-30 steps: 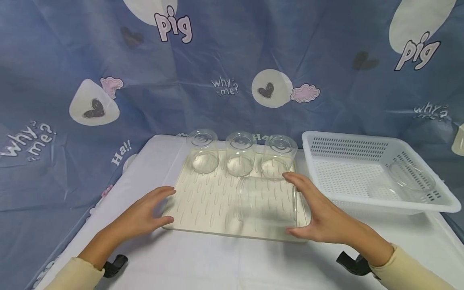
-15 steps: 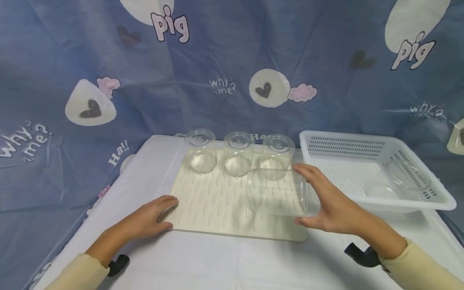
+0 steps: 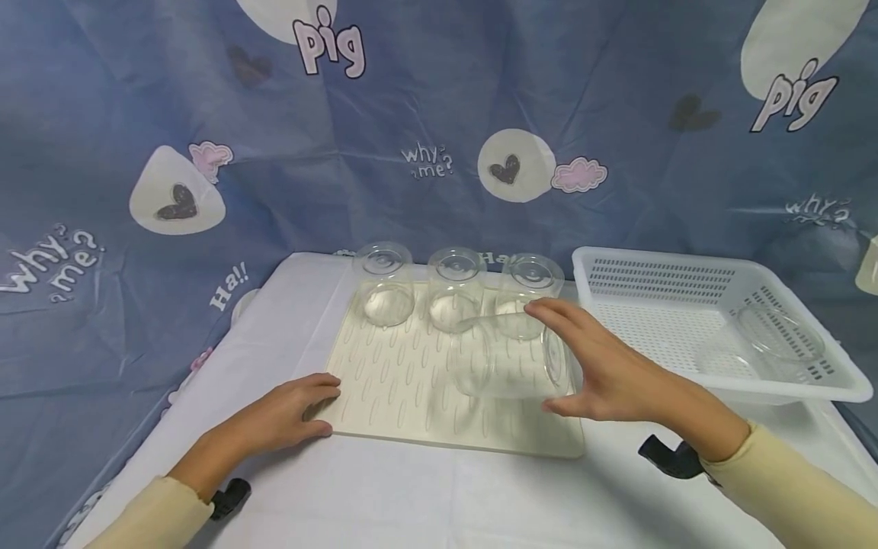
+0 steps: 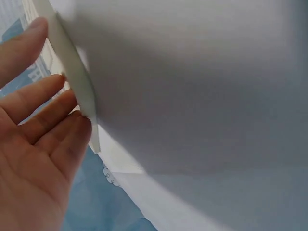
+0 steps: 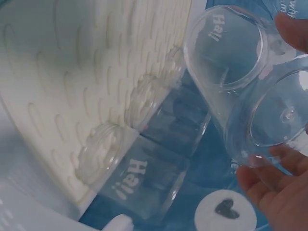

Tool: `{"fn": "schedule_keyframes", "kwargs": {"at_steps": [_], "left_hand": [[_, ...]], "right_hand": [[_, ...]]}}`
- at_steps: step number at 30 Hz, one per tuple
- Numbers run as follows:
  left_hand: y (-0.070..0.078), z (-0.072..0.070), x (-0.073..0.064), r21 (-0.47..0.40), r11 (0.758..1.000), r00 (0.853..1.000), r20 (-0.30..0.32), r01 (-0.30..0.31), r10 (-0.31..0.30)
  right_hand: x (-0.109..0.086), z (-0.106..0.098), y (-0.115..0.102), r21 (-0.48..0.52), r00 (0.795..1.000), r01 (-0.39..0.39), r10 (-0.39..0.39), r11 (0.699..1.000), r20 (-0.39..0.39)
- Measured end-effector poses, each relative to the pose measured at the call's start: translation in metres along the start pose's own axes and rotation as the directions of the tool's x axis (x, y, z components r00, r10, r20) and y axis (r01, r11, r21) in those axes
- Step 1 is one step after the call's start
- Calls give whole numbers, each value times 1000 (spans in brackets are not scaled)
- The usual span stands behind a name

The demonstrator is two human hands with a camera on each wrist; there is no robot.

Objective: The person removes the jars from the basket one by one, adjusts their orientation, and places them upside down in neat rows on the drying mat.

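My right hand (image 3: 604,370) grips a clear jar (image 3: 504,358) by its base end. The jar is held sideways above the ribbed cream mat (image 3: 391,404), its open mouth facing left. In the right wrist view, thumb and fingers clasp the base of the jar (image 5: 221,91). My left hand (image 3: 277,415) rests at the mat's left edge; in the left wrist view its slightly bent fingers (image 4: 53,113) touch the edge of the mat (image 4: 77,77). Three clear jars stand upside down along the mat's back: left (image 3: 384,286), middle (image 3: 456,290) and right (image 3: 530,286).
To the right of the mat stands a white perforated basket (image 3: 652,268), with another clear jar (image 3: 768,347) lying in it. White cloth (image 3: 384,496) covers the table, and a blue printed curtain (image 3: 425,91) hangs behind.
My right hand has raised the jar slightly and turned it so that its base shows more toward the right. My left hand has come down and in to the mat's left edge.
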State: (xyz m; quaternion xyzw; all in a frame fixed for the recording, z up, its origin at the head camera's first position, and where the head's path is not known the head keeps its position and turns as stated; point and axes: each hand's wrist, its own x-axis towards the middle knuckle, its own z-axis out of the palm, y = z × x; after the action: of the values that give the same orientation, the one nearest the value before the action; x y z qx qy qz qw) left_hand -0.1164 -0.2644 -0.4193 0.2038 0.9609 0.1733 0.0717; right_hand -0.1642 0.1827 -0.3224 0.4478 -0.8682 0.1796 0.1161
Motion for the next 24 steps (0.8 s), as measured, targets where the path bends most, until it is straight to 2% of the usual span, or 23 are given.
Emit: {"fn": "schedule_keyframes", "kwargs": {"at_steps": [5, 11, 20, 24], "left_hand": [[2, 3, 2, 13, 1000, 1000, -19, 0, 0], [3, 5, 2, 20, 1000, 1000, -25, 11, -10], [1, 5, 1, 21, 1000, 999, -33, 18, -17], [0, 6, 1, 11, 1000, 999, -45, 16, -16]], "right_hand": [[15, -1, -2, -11, 998, 46, -45, 999, 37], [36, -2, -7, -3, 993, 58, -57, 998, 107], [68, 3, -18, -26, 972, 73, -65, 997, 226], [82, 8, -23, -6, 963, 83, -78, 997, 258]]}}
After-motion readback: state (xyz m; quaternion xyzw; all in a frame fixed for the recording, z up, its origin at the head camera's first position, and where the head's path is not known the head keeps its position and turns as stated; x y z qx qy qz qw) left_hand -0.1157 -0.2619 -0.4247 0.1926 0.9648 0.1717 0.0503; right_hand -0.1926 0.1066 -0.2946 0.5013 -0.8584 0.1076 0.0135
